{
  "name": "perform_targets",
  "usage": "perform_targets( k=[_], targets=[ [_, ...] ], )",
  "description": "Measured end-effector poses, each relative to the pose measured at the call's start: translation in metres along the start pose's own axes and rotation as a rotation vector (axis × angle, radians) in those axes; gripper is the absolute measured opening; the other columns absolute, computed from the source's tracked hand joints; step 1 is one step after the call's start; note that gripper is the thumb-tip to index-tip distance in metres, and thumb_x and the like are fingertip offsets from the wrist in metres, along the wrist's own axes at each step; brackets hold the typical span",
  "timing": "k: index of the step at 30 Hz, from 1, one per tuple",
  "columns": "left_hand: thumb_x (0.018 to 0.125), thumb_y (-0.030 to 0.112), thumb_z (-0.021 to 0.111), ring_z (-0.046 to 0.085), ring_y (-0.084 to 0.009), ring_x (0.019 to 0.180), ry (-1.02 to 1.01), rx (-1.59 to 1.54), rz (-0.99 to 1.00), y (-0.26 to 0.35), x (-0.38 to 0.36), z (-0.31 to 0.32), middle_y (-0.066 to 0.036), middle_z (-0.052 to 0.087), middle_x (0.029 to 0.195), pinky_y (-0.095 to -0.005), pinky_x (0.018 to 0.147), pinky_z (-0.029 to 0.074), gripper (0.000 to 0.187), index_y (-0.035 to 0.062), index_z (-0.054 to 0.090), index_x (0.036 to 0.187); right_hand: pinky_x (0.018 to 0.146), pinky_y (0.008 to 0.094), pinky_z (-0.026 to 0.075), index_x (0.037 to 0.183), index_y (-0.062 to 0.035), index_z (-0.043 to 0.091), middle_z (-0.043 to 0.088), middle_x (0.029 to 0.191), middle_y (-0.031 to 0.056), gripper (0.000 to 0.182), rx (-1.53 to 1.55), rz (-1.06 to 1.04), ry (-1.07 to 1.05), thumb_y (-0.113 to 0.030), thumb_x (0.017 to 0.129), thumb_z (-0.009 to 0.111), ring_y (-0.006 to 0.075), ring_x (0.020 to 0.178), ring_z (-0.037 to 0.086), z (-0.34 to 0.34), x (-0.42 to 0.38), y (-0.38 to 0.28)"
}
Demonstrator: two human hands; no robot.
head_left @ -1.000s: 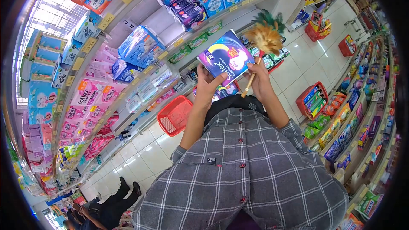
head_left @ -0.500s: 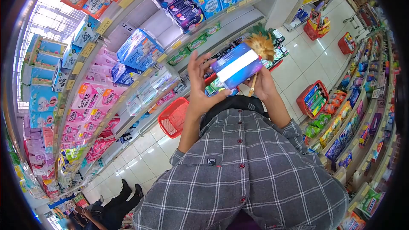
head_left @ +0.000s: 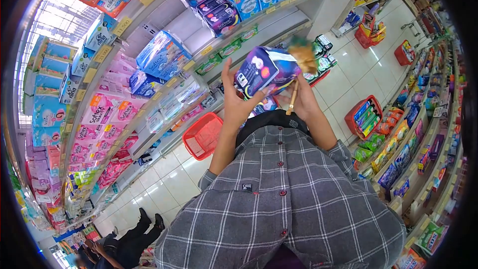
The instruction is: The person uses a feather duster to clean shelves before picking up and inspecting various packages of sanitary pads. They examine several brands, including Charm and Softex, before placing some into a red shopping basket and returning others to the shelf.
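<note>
A dark purple and blue pack of sanitary pads (head_left: 257, 71) is held up in front of my chest, tilted, with a printed face toward me. My left hand (head_left: 236, 98) grips its left side, thumb along the lower edge and fingers behind. On the other side my right hand (head_left: 307, 100) is closed around the thin wooden handle of a feather duster (head_left: 294, 94) and also sits against the pack's right end. The duster's brown and green feathers, blurred, stick up beyond the pack. Some fingers of both hands are hidden behind the pack.
Shelves with pink pad packs (head_left: 102, 109) and blue packs (head_left: 158, 55) curve along the left. A red basket (head_left: 203, 136) stands on the tiled floor, another red basket (head_left: 365, 117) with packets at right. Snack-like packets fill the right shelf. A person's dark-clothed legs (head_left: 134, 236) appear lower left.
The pack has been turned in my hands: its white-striped side faced me before, and its dark printed face shows now. The duster's feathers have shifted slightly left and down.
</note>
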State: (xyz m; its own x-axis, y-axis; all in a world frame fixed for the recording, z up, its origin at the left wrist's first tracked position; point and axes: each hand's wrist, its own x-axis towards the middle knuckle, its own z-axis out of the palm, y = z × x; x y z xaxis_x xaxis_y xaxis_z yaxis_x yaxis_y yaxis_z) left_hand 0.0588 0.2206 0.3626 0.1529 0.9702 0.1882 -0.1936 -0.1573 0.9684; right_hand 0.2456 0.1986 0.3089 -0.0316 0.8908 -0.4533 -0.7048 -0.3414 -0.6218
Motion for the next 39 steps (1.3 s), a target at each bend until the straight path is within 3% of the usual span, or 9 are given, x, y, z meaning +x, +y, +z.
perform_targets(
  k=[5, 8, 9, 12, 17, 20, 24, 34, 39],
  targets=[
    [0.077, 0.011, 0.077, 0.058, -0.0209, 0.108, 0.095, -0.034, -0.187, -0.019, 0.003, -0.019, -0.018, 0.048, 0.129, -0.0325, 0.091, 0.049, 0.08, 0.0016, 0.031, 0.141, 0.093, 0.0463, 0.05, 0.122, -0.0077, 0.048, 0.053, 0.12, 0.0093, 0.053, -0.231, -0.149, 0.109, -0.052, 0.094, 0.053, 0.0214, 0.114, 0.053, 0.027, -0.015, -0.025],
    [0.076, 0.01, 0.077, 0.052, -0.0242, 0.116, 0.118, 0.55, 0.123, -0.026, -0.002, -0.017, -0.017, 0.045, 0.133, -0.0358, 0.096, 0.045, 0.077, 0.0021, 0.035, 0.139, 0.092, 0.0491, 0.051, 0.124, -0.0063, 0.045, 0.049, 0.125, 0.0102, 0.059, -0.269, -0.125, 0.121, -0.053, 0.091, 0.058, 0.0219, 0.118, 0.051, 0.036, -0.019, -0.024],
    [0.068, 0.007, 0.079, 0.035, -0.0347, 0.128, 0.111, 0.634, 0.228, -0.012, -0.004, -0.014, -0.016, 0.044, 0.135, -0.0458, 0.108, 0.031, 0.076, 0.007, 0.044, 0.136, 0.091, 0.0502, 0.052, 0.124, -0.0059, 0.045, 0.048, 0.127, 0.0109, 0.059, -0.235, -0.095, 0.129, -0.053, 0.091, 0.059, 0.0222, 0.118, 0.05, 0.037, -0.018, -0.021],
    [0.064, 0.006, 0.079, 0.036, -0.0347, 0.128, -0.074, 0.968, 0.533, -0.014, -0.006, -0.022, -0.013, 0.042, 0.138, -0.0472, 0.108, 0.032, 0.073, 0.0132, 0.052, 0.131, 0.085, 0.0501, 0.056, 0.123, -0.006, 0.044, 0.054, 0.119, 0.0119, 0.058, -0.044, -0.037, -0.02, -0.053, 0.091, 0.058, 0.024, 0.11, 0.058, 0.034, -0.013, -0.02],
    [0.071, 0.016, 0.081, 0.027, -0.0352, 0.141, -0.206, 0.743, 0.647, -0.015, -0.017, -0.026, -0.015, 0.036, 0.143, -0.0491, 0.113, 0.029, 0.072, 0.0161, 0.05, 0.136, 0.075, 0.0459, 0.06, 0.101, -0.0135, 0.04, 0.057, 0.103, 0.008, 0.03, 0.025, -0.162, -0.11, -0.018, 0.088, 0.066, 0.0242, 0.089, 0.067, 0.037, -0.017, -0.026],
    [0.072, 0.023, 0.081, 0.028, -0.0304, 0.14, 0.097, 0.319, 0.482, -0.021, -0.016, -0.021, -0.017, 0.035, 0.143, -0.0465, 0.111, 0.033, 0.088, 0.0113, 0.034, 0.146, 0.079, 0.0456, 0.059, 0.097, -0.0151, 0.038, 0.053, 0.11, 0.0084, 0.034, 0.035, -0.215, -0.124, -0.004, 0.083, 0.066, 0.0225, 0.098, 0.063, 0.043, -0.022, -0.031],
    [0.077, 0.032, 0.078, 0.044, -0.028, 0.128, -0.012, -0.355, -0.279, -0.019, -0.004, -0.039, -0.017, 0.038, 0.14, -0.0389, 0.104, 0.041, 0.098, 0.0057, 0.018, 0.15, 0.082, 0.0425, 0.057, 0.098, -0.0154, 0.038, 0.049, 0.118, 0.0097, 0.034, 0.003, -0.276, -0.176, -0.002, 0.083, 0.066, 0.0216, 0.106, 0.059, 0.034, -0.017, -0.026],
    [0.084, 0.013, 0.07, 0.05, -0.0263, 0.121, 0.068, -0.665, -0.351, -0.01, -0.007, -0.012, -0.014, 0.04, 0.135, -0.0407, 0.094, 0.049, 0.077, 0.0129, 0.02, 0.142, 0.096, 0.0437, 0.05, 0.102, -0.0154, 0.039, 0.049, 0.13, 0.0114, 0.031, -0.153, -0.405, -0.089, -0.014, 0.089, 0.066, 0.0238, 0.118, 0.054, 0.032, -0.006, -0.012],
    [0.084, 0.013, 0.07, 0.042, -0.0251, 0.126, 0.128, -0.448, -0.404, -0.028, -0.016, 0.011, -0.009, 0.036, 0.138, -0.0453, 0.102, 0.039, 0.074, 0.0171, 0.019, 0.138, 0.09, 0.0324, 0.049, 0.115, -0.001, 0.033, 0.049, 0.117, 0.0126, 0.066, -0.382, -0.422, -0.08, -0.013, 0.074, 0.084, 0.0202, 0.115, 0.053, 0.054, -0.01, 0.0]
  ],
)
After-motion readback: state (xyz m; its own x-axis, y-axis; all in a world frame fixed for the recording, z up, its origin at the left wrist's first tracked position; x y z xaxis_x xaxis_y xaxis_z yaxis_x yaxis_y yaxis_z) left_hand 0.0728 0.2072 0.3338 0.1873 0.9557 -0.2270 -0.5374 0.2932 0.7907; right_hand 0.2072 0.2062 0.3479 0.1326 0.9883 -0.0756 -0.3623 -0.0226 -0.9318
